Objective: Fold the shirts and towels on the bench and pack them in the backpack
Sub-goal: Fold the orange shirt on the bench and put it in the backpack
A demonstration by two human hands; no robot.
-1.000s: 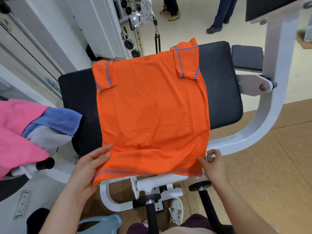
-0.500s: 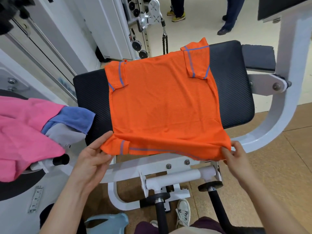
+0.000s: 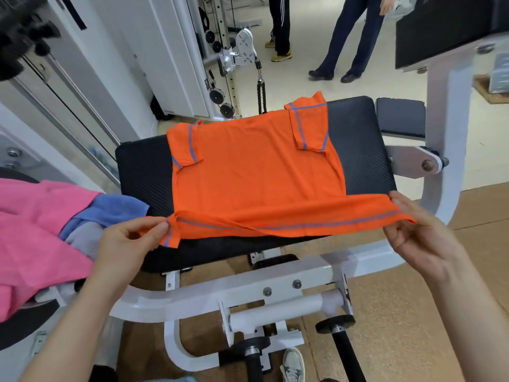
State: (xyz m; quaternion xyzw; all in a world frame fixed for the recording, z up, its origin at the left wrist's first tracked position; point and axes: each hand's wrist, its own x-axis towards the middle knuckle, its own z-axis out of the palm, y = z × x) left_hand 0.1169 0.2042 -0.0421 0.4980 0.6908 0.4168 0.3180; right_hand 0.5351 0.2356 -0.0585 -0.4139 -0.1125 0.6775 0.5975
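An orange shirt with blue trim lies spread on the black padded bench, both sleeves folded inward. My left hand pinches the shirt's near left hem corner. My right hand pinches the near right hem corner. The hem is lifted off the pad and stretched taut between them. A pink garment, a blue towel and a grey cloth lie heaped at the left. No backpack can be made out.
The bench's white metal frame and black roller handles stand below the pad. A cable machine stands behind. Two people's legs are on the floor beyond. My shoe is at the bottom.
Both hands have raised the near hem from hanging over the bench's front edge and carried it forward over the pad. The view has tilted upward.
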